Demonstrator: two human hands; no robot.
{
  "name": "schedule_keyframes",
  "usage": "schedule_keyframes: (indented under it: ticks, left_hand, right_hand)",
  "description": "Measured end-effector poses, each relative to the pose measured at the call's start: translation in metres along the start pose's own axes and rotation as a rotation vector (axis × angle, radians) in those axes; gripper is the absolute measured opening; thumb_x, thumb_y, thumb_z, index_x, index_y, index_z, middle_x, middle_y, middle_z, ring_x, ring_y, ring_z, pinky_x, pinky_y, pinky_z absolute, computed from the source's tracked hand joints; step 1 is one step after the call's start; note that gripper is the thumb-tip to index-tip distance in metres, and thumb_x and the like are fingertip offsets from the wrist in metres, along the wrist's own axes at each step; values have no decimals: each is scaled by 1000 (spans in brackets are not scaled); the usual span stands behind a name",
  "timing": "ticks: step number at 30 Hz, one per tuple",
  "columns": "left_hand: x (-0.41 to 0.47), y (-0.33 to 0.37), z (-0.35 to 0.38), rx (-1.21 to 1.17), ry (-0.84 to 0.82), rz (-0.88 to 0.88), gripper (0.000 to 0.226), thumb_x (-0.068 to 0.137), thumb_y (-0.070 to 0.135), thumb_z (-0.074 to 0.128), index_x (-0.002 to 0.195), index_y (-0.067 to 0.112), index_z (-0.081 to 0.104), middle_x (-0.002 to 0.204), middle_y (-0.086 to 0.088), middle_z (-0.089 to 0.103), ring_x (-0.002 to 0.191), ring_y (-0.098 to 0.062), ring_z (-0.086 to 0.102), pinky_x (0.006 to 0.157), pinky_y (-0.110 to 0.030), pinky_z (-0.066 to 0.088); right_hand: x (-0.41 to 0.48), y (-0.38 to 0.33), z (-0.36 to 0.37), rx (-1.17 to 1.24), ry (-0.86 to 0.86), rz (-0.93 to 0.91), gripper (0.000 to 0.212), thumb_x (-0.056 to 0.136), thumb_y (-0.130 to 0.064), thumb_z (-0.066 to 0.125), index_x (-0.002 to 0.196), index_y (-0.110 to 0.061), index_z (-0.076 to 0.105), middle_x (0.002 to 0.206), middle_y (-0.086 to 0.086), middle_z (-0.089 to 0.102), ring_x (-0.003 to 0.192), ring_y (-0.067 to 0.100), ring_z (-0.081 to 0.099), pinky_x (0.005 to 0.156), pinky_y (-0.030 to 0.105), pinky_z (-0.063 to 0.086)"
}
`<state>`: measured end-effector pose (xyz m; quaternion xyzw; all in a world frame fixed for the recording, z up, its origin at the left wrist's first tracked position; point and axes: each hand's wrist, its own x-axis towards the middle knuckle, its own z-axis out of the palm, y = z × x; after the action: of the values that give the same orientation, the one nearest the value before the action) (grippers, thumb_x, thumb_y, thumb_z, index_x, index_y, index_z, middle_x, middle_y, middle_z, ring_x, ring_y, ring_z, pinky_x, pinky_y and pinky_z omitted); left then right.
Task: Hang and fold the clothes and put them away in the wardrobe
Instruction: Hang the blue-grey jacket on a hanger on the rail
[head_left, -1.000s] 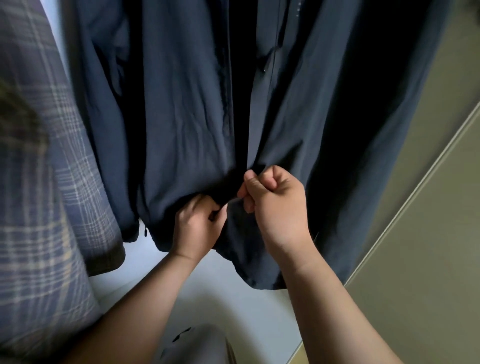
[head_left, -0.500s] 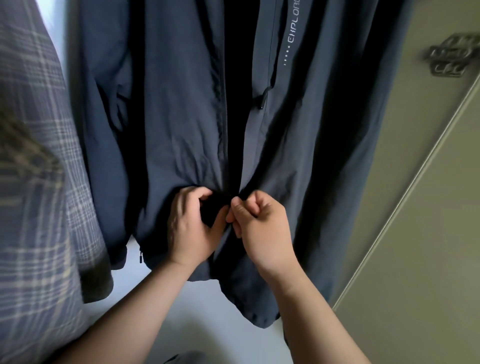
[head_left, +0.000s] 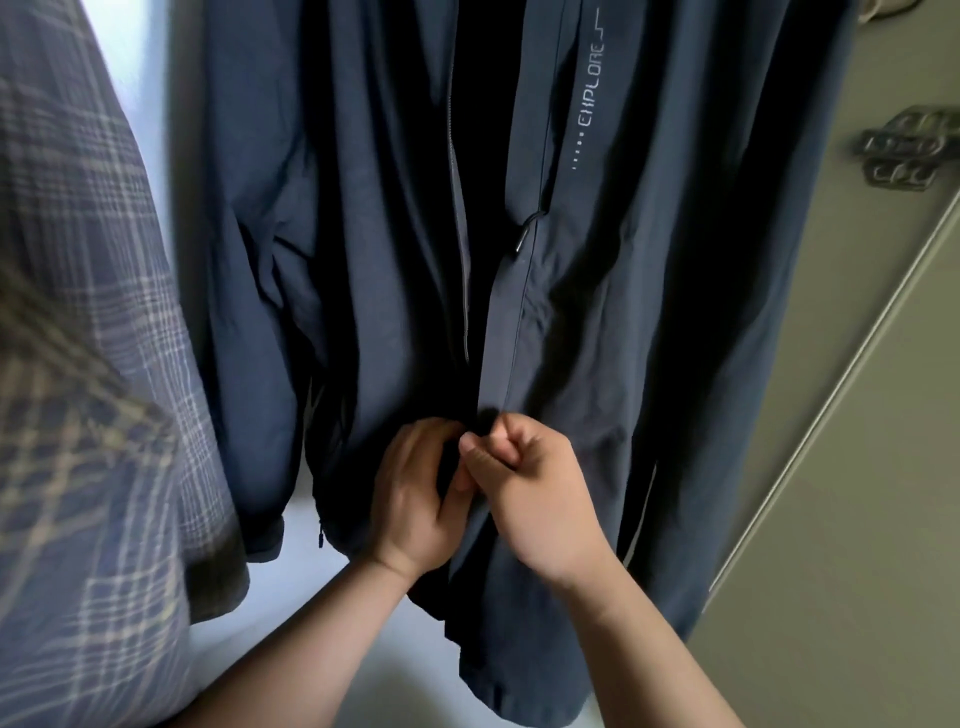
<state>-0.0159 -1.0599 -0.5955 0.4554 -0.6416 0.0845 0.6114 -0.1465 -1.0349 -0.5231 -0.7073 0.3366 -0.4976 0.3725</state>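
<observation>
The jacket (head_left: 332, 234) is hung at frame centre, front toward the camera, hem at lower centre. The front is open. The zip (head_left: 460, 218) teeth on the frame-left panel and the flap edge on the frame-right panel are apart from top centre down to just above the hands, where they converge.

L hand (head_left: 415, 493): fingers are curled into the frame-left panel beside the zip base, and cloth is gripped. R hand (head_left: 537, 488): closed to a fist, w/ thumb and forefinger pinched on the flap edge at the same spot. Whether the slider is held cannot be told, as it is hidden betw. the knuckles. The hands are touching, or nearly so, at the thumbs.

Key relation: the zip's long axis runs approx. vertical, straight up from the hands toward top centre. Both hands are at its lower end, so all unclosed track lies above them. The R hand is nearer the flap. Step judged: zip ends being joined. The next move is prob. an upward pull along the axis, w/ the L hand needed as anchor below.

A plaid shirt (head_left: 78, 364) is hung at frame left, beside the jacket. A door (head_left: 857, 493) w/ hinge (head_left: 904, 148) is at frame right.
</observation>
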Motion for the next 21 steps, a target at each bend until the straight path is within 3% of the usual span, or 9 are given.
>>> schedule_keyframes:
  ticks: [2,4,8,11,13,16,18,21]
  left_hand:
    - [0,-1,0,-41,-61,-14,60,106,49,30,98,3,67,99,-8,65,91,-31,62,82,-37,46]
    - [1,-1,0,-93,-90,7,58,106,48,30,100,5,68,101,-2,67,94,-24,63,85,-33,48]
    - [-1,-1,-2,-158,-64,9,46,106,42,36,85,9,61,83,8,60,76,-12,59,70,-28,46]
    - [-3,-1,-5,-117,-42,-22,20,102,33,46,84,25,49,77,20,50,69,9,51,67,-7,36]
    - [2,-2,-8,-41,-49,0,15,99,30,48,84,28,46,72,18,46,61,3,50,59,-9,32]
    - [14,-7,-15,156,-88,65,19,96,31,51,81,20,52,62,1,56,57,-23,57,48,-32,39]
    - [23,-13,-16,276,-123,143,28,97,31,51,77,14,58,63,-6,60,57,-31,59,48,-37,43]
    - [31,-16,-15,316,-158,194,33,99,32,49,76,12,62,65,-7,63,58,-32,61,49,-38,48]
  right_hand:
    - [1,1,-3,-100,27,-28,43,93,-14,66,64,-18,34,54,-3,41,57,7,35,54,31,35]
    - [2,-1,-2,-97,13,-38,41,92,-17,65,65,-15,35,59,18,46,61,15,38,57,43,40]
    - [2,-5,0,70,-43,-4,43,88,-21,64,67,-3,32,69,38,46,67,24,38,66,59,40]
    - [3,-3,1,108,-48,22,44,87,-19,66,65,-10,29,68,39,44,69,25,37,66,60,38]
    - [3,-2,1,99,-48,28,44,91,-12,65,65,-14,29,66,36,45,69,24,37,63,55,36]
    - [6,-2,-4,118,27,40,47,95,0,63,65,-17,33,60,22,49,61,14,43,59,29,38]
    - [11,-7,-9,170,63,42,48,95,2,62,64,-19,33,58,7,53,50,5,41,50,15,35]
    - [30,-23,-16,243,126,25,55,94,5,61,61,-27,31,54,0,48,49,5,41,49,14,36]
